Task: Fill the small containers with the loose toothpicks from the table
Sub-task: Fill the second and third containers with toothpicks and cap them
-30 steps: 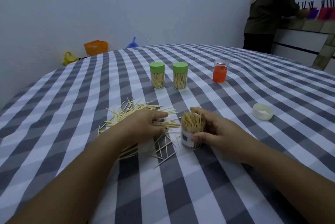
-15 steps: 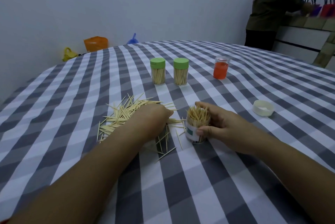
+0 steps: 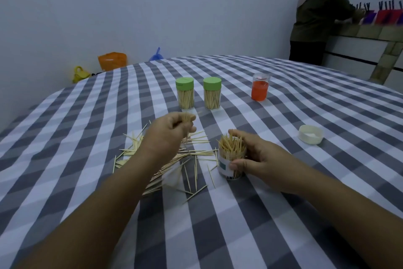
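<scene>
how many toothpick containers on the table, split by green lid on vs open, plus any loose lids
Green-lidded containers: 2, one beside the other
Open containers: 2, the clear one held by the right hand and the orange one
Loose white lid: 1
Total: 5

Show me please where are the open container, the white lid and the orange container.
open container (image 3: 231, 165), head view: on its clear wall by the label.
white lid (image 3: 310, 134), head view: on its inside, seen from above.
orange container (image 3: 259, 91), head view: on its orange body.
</scene>
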Motion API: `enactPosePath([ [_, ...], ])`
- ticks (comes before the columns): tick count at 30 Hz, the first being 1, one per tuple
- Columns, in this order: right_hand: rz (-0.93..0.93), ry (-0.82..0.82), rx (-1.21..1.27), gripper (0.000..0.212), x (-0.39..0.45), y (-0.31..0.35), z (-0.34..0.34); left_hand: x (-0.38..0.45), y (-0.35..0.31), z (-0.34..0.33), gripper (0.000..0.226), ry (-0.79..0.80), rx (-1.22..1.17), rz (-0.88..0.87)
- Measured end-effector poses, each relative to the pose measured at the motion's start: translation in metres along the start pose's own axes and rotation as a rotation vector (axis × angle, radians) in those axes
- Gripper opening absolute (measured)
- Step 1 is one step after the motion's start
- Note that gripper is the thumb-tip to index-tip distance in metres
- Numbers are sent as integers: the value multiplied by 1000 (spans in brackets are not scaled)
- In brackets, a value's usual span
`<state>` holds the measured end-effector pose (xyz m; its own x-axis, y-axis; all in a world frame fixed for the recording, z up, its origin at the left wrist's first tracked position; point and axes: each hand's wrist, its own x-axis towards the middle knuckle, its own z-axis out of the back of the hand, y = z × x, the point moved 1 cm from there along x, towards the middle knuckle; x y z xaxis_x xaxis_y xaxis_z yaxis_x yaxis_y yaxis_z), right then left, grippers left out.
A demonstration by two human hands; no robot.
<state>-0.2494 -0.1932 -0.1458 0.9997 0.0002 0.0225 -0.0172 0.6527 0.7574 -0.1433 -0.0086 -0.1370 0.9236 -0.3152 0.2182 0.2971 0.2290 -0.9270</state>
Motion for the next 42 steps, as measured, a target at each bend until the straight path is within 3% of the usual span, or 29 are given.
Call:
enactPosePath([
  [3, 1, -6, -1, 70, 0, -1, -1, 0, -5, -1, 17, 23, -364, 130],
  [14, 7, -14, 37, 71, 2, -3, -3, -8, -14, -20, 16, 11, -797, 201],
  [18, 9, -14, 49, 71, 2, -5, -3, -16, -19, -25, 16, 56, -697, 184],
  [27, 53, -17, 87, 58, 3, -6, -4, -31, -12, -45, 21, 166, -150, 10],
  [42, 68, -22, 62, 66, 5, -10, -5, -33, -17, -45, 52, 272, 12, 13],
])
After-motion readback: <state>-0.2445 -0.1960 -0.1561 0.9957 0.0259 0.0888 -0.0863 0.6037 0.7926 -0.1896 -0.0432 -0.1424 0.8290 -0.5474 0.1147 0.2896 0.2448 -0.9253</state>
